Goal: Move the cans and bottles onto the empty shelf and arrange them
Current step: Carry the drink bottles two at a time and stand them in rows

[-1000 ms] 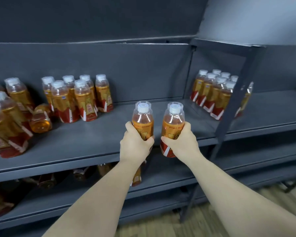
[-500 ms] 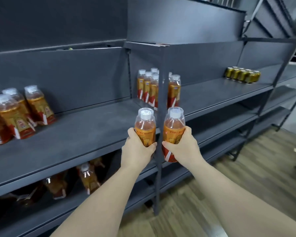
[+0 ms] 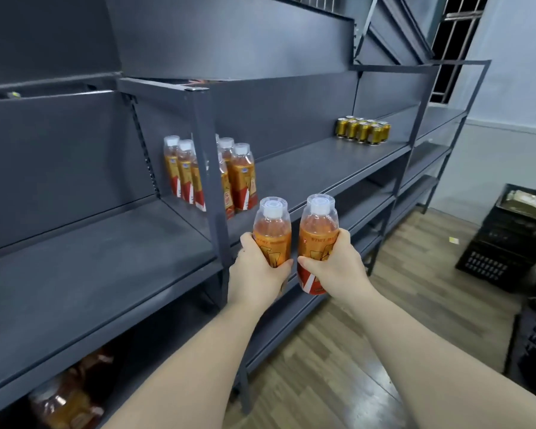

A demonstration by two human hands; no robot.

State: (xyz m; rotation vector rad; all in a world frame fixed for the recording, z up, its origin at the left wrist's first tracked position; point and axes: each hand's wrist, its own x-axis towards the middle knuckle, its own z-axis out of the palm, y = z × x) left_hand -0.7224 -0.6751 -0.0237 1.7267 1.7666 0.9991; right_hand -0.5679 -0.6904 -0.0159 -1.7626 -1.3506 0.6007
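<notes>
Grey shelf point(image 3: 90, 274): bare board runs left of both hands, about level with them. Lower tier, down-left of left hand: blurred orange bottles point(image 3: 65, 400), count unreadable. Upright post point(image 3: 212, 193) just left of left hand. Cluster of standing bottles point(image 3: 242, 178) above left hand, partly behind the post, white caps, orange/red labels. Left hand point(image 3: 256, 274) wrapped round left bottle point(image 3: 272, 233), upright, cap up. Right hand point(image 3: 334, 267) wrapped round right bottle point(image 3: 317, 243), also upright, just beside the left one; can't tell if they touch. Both bottles held in air in front of the shelf edge, not set down. Gold cans point(image 3: 362, 130) packed in a block on the cluster's tier, well up-right of right hand. Black crate point(image 3: 508, 243) on wood floor point(image 3: 353, 366), far right of right hand.
</notes>
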